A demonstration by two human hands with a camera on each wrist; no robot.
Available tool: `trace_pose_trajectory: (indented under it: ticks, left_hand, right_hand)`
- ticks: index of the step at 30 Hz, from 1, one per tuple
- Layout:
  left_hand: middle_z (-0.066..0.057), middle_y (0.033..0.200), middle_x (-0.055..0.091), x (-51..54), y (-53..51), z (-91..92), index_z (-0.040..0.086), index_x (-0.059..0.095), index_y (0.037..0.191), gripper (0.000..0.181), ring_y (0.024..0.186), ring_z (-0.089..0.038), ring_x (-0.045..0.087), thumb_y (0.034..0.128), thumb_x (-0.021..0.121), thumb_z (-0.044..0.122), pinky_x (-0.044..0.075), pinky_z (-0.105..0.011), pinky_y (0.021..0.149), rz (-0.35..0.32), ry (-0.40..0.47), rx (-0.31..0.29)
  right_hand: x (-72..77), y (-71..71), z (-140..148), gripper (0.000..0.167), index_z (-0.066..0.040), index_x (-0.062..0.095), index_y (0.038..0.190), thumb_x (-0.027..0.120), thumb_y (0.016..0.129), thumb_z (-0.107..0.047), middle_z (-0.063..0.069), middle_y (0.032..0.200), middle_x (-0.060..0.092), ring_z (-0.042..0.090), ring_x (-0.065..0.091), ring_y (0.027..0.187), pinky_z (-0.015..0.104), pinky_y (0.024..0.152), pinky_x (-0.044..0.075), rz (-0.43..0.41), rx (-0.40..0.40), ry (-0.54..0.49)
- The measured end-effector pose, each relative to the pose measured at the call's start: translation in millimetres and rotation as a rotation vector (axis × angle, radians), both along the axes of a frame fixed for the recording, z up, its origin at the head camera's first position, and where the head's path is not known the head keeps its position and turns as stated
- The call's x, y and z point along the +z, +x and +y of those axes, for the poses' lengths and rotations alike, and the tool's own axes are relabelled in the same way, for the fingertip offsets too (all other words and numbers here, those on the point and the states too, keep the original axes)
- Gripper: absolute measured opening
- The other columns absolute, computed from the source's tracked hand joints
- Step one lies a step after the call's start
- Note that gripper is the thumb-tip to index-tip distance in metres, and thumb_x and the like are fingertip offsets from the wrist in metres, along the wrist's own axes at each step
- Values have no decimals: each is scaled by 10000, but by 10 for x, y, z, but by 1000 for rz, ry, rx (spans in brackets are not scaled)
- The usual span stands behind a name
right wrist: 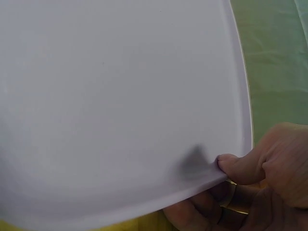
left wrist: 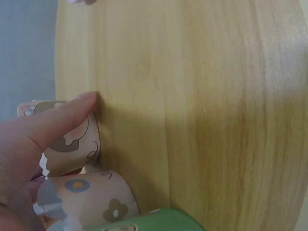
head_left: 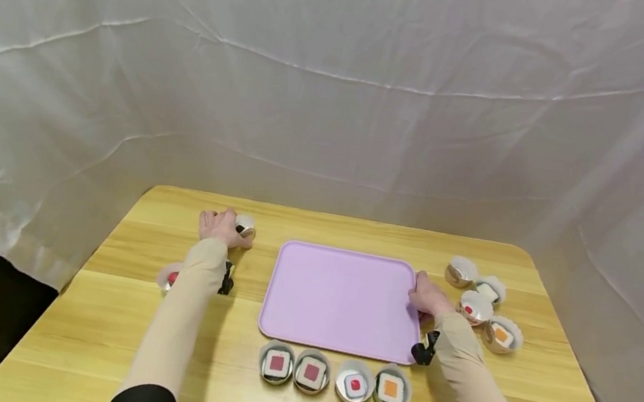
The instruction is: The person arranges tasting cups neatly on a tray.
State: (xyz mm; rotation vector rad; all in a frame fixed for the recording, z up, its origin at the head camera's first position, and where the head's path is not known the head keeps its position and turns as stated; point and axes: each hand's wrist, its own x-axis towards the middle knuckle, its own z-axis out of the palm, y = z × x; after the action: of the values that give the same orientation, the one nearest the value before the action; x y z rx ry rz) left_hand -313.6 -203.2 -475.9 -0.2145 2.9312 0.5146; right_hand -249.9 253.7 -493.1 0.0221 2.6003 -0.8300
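Observation:
A purple tray (head_left: 339, 299) lies on the wooden table. At its right edge my right hand (head_left: 431, 295) pinches the rim; the right wrist view puts the thumb (right wrist: 236, 166) on top near a corner and the curled fingers (right wrist: 192, 211) underneath. Toward the far left of the table my left hand (head_left: 223, 228) holds a small patterned paper baking cup (head_left: 245, 223). The left wrist view has the thumb along that cup's side, with a second patterned paper cup (left wrist: 91, 199) and a green one (left wrist: 159, 221) close by. The other left fingers are mostly hidden.
In front of the tray stands a row of several cups (head_left: 310, 372) with toy sushi pieces inside. Several more cups (head_left: 475, 308) cluster right of my right hand. One cup with something red (head_left: 168, 275) is partly behind my left forearm. White cloth (head_left: 369, 132) hangs behind the table.

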Motion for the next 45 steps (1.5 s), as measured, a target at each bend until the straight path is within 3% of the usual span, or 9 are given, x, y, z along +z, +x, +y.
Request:
trace_pose_trajectory:
  ticks: [4,8,18,26,30,33,36,45]
  left_hand:
    - [-262,1259,639,3,-6,8,-4,537,1252,685,1344,-491,407,767,824,386,7,-580,1282,21,-27,-6]
    - [-264,1232,658,2,-14,5,3,568,1205,632,1330,-488,440,767,820,382,12,-587,1283,24,-57,-4]
    - [-262,1209,677,-10,-31,27,-5,579,1270,668,1299,-449,505,780,824,378,-8,-555,1297,69,-60,-34]
    - [-264,1262,667,-7,3,101,-1,535,1365,790,1277,-441,522,735,850,357,174,-514,1276,160,-26,-68]
    - [-256,1232,680,-17,26,141,1,544,1346,759,1221,-422,551,745,834,363,404,-542,1125,219,-5,-75]
    - [-247,1194,692,-7,38,189,-6,567,1314,723,1149,-406,594,750,836,358,494,-524,983,258,17,-87]
    - [-251,1176,697,19,54,242,-27,565,1301,706,1113,-409,617,754,839,327,495,-486,978,278,47,-106]
    - [-271,1272,635,75,115,399,-33,498,1361,713,1151,-417,629,790,808,260,535,-495,1013,238,194,-154]
  right_hand:
    - [21,-1,-25,315,98,322,1239,407,986,-68,259,882,546,243,596,582,331,485,571,4,-1,0]
    - [22,-5,-41,318,101,320,1243,409,990,-70,265,889,546,245,601,593,331,491,576,1,3,4]
    - [3,-27,-16,325,83,314,1255,407,997,-90,237,862,552,239,606,570,325,479,571,-14,-3,-11]
    - [25,-11,-9,306,85,316,1234,406,990,-77,246,862,545,239,600,566,327,476,569,-12,-5,-22]
    - [32,-14,-6,307,89,319,1230,409,988,-76,244,856,544,237,597,564,324,477,567,-7,-1,-20]
    - [37,-17,-1,307,92,323,1227,408,983,-75,239,849,544,236,594,564,320,476,564,-3,0,-17]
    - [34,-18,2,307,90,327,1226,412,979,-73,235,850,545,234,593,564,318,475,563,-1,-1,-17]
    - [17,-32,-6,310,93,325,1231,410,982,-71,230,845,550,236,595,569,315,477,560,0,-2,-6]
